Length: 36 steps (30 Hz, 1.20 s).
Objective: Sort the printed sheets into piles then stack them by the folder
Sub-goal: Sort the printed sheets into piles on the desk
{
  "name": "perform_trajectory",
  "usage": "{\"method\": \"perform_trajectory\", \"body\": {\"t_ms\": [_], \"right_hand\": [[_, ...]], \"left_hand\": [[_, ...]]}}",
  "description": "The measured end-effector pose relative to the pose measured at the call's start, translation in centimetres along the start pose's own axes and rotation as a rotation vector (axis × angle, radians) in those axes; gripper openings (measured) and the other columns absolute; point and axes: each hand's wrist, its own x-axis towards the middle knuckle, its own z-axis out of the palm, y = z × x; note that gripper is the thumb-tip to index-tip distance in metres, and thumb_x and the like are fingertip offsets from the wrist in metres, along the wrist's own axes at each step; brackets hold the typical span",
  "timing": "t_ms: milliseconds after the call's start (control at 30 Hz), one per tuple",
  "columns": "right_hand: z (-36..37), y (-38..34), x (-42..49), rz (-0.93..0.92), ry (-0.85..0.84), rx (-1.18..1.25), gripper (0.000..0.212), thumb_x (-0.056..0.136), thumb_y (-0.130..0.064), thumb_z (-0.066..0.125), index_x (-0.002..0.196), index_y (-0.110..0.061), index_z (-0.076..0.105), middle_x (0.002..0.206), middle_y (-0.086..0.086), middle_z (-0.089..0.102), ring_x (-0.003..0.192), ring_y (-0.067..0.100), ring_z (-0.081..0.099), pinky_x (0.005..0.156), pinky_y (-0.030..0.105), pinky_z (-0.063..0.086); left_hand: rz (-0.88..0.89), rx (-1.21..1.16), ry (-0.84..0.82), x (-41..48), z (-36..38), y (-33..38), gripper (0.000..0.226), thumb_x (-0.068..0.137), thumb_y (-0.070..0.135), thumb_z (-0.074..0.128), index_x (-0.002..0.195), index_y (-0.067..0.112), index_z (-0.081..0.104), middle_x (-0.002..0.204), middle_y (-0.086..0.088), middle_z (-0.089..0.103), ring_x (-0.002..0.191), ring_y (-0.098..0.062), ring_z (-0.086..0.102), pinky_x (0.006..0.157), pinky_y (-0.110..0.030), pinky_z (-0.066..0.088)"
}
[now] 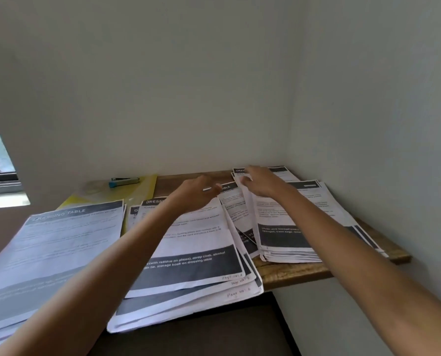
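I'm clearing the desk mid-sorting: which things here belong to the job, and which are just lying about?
Belongs to the job: left pile of printed sheets; middle pile; right pile; yellow folder at the back left.
Just lying about: stapler on the folder; clear roll beside it, perhaps tape.

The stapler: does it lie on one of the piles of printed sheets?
No, the stapler lies on the yellow folder at the back left.
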Motion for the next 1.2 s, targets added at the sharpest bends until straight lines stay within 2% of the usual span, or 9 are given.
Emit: {"method": "perform_trajectory", "body": {"t_ms": [100, 167, 267, 433, 667, 833, 933, 1067, 1200], "right_hand": [[1.3, 2.5, 2.2, 0.017, 0.014, 0.014, 0.031, 0.101, -0.023, 0.037, 0.118, 0.000, 0.050, 0.125, 0.020, 0.054, 0.116, 0.033, 0.050, 0.095, 0.037, 0.037], [2.4, 4.1, 2.9, -0.001, -0.001, -0.025, 0.037, 0.102, -0.023, 0.032, 0.131, -0.003, 0.043, 0.140, 0.018, 0.043, 0.131, 0.030, 0.038, 0.111, 0.045, 0.023], [4.3, 5.9, 3.4, -0.007, -0.013, -0.058, 0.046, 0.103, -0.026, 0.027, 0.145, -0.006, 0.029, 0.154, 0.016, 0.023, 0.144, 0.025, 0.018, 0.117, 0.047, 0.005], [6.6, 7.5, 4.7, -0.006, -0.102, -0.104, 0.051, 0.102, -0.035, 0.021, 0.144, -0.010, 0.034, 0.153, 0.011, 0.029, 0.144, 0.022, 0.018, 0.116, 0.052, 0.006], [7.0, 8.1, 5.2, -0.032, -0.052, -0.064, 0.048, 0.101, -0.035, 0.024, 0.140, -0.009, 0.038, 0.150, 0.012, 0.034, 0.142, 0.023, 0.023, 0.116, 0.051, 0.008], [7.2, 8.6, 5.6, -0.032, -0.034, -0.038, 0.047, 0.101, -0.036, 0.024, 0.136, -0.010, 0.041, 0.147, 0.014, 0.036, 0.140, 0.025, 0.025, 0.116, 0.051, 0.008], [7.3, 8.7, 5.9, -0.027, -0.029, -0.038, 0.048, 0.101, -0.038, 0.024, 0.138, -0.012, 0.038, 0.149, 0.013, 0.033, 0.143, 0.024, 0.021, 0.116, 0.053, 0.005], [7.2, 9.0, 5.7, -0.014, 0.004, -0.006, 0.049, 0.101, -0.037, 0.024, 0.144, -0.014, 0.030, 0.154, 0.012, 0.026, 0.144, 0.025, 0.016, 0.116, 0.054, 0.005], [7.0, 9.4, 5.5, 0.002, 0.023, 0.017, 0.056, 0.101, -0.042, 0.023, 0.151, -0.018, 0.015, 0.158, 0.013, 0.011, 0.146, 0.029, 0.008, 0.117, 0.053, 0.001]], "left_hand": [[-0.046, -0.119, 0.021, 3.7, 1.3, 0.5, 0.053, 0.097, 0.048, 0.040, 0.138, 0.013, 0.041, 0.140, -0.011, 0.047, 0.123, -0.031, 0.048, 0.089, -0.031, 0.038], [-0.064, -0.137, 0.012, 5.7, 2.4, 1.2, 0.049, 0.099, 0.040, 0.042, 0.138, 0.009, 0.041, 0.142, -0.016, 0.044, 0.127, -0.035, 0.045, 0.094, -0.034, 0.038], [-0.105, -0.202, -0.014, 8.4, 3.9, 2.2, 0.045, 0.099, 0.034, 0.043, 0.132, 0.003, 0.048, 0.134, -0.018, 0.053, 0.124, -0.035, 0.049, 0.095, -0.035, 0.040], [-0.128, -0.209, -0.012, 13.6, 7.0, 2.9, 0.044, 0.095, 0.032, 0.041, 0.117, -0.003, 0.057, 0.119, -0.023, 0.062, 0.112, -0.038, 0.057, 0.094, -0.039, 0.046], [-0.188, -0.268, 0.085, 18.4, 10.7, 2.9, 0.061, 0.076, 0.041, 0.039, 0.125, 0.009, 0.055, 0.124, -0.013, 0.062, 0.113, -0.034, 0.058, 0.096, -0.044, 0.048], [-0.234, -0.386, 0.214, 16.9, 9.6, 4.5, 0.041, 0.083, 0.019, 0.064, 0.117, -0.002, 0.055, 0.118, -0.014, 0.060, 0.106, -0.031, 0.058, 0.086, -0.034, 0.048], [-0.262, -0.417, 0.251, 16.5, 9.5, 5.0, 0.041, 0.083, 0.008, 0.067, 0.119, -0.003, 0.052, 0.116, -0.014, 0.057, 0.106, -0.029, 0.056, 0.080, -0.032, 0.044], [-0.248, -0.455, 0.327, 16.5, 9.1, 5.3, 0.043, 0.084, 0.011, 0.067, 0.124, 0.005, 0.053, 0.123, -0.012, 0.060, 0.110, -0.027, 0.057, 0.076, -0.027, 0.041], [-0.219, -0.566, 0.432, 16.7, 7.2, 5.0, 0.035, 0.083, 0.012, 0.067, 0.117, 0.009, 0.060, 0.112, -0.011, 0.065, 0.099, -0.024, 0.063, 0.076, -0.028, 0.050]]}}
